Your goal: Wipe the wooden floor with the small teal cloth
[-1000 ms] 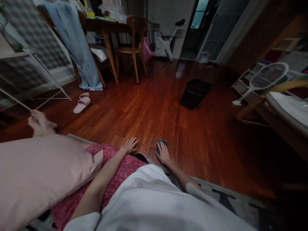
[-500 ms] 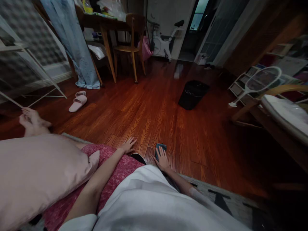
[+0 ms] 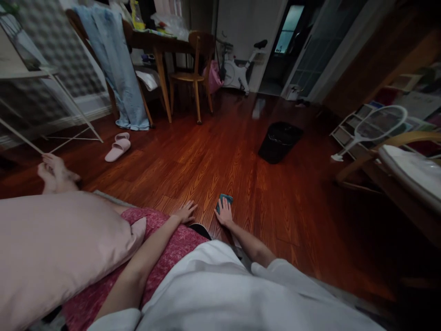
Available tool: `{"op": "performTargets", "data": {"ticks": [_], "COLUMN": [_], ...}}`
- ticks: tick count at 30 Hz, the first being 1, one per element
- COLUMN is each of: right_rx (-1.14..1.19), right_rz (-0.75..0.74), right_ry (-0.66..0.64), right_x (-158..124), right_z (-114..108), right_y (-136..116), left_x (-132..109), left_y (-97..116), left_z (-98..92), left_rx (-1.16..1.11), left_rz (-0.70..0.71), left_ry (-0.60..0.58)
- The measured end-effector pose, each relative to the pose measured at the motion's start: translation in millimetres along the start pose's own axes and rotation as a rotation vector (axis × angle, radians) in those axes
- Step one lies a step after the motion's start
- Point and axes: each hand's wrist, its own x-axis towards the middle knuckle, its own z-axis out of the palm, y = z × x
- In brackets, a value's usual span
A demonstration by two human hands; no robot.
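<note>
Pressing cloth, right hand, bin beyond

Black bin, pink slippers, wooden chair.

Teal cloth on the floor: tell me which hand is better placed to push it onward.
Right, probably. The right hand lies flat on the teal cloth, fingers covering its near end. The left hand rests on bare floor boards, apart from the cloth.
</note>
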Motion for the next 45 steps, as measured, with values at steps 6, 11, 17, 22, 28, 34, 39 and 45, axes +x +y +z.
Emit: {"op": "performTargets", "data": {"ticks": [6, 11, 17, 22, 28, 34, 39, 45], "right_rx": [0.018, 0.032, -0.027, -0.027, -0.003, 0.016, -0.041, -0.073], "right_rz": [-0.312, -0.286, 0.171, 0.170, -0.154, -0.079, 0.077, 0.237], "right_ry": [-0.001, -0.026, 0.004, 0.011, 0.053, 0.055, 0.003, 0.028], "right_x": [-76, -81, -11, -11, -100, -91, -24, -28], "right_z": [22, 12, -15, -6, 22, 14, -3, -19], "right_y": [-16, 12, 49, 41, 19, 20, 48, 112], "left_x": [2, 1, -1, -3, -4, -3, -3, -4], "left_y": [2, 3, 2, 4, 4, 2, -2, -3], "left_z": [1.3, 1.4, 0.6, -1.5, -1.0, 0.6, 3.3, 2.5], "left_rx": [-0.020, -0.018, -0.022, -0.036, -0.034, -0.001, -0.012, -0.024], "left_rz": [0.009, 0.006, 0.015, -0.018, -0.025, -0.004, 0.006, -0.008], "left_ry": [0.021, 0.014, 0.023, 0.016, -0.003, -0.016, 0.003, -0.010]}}
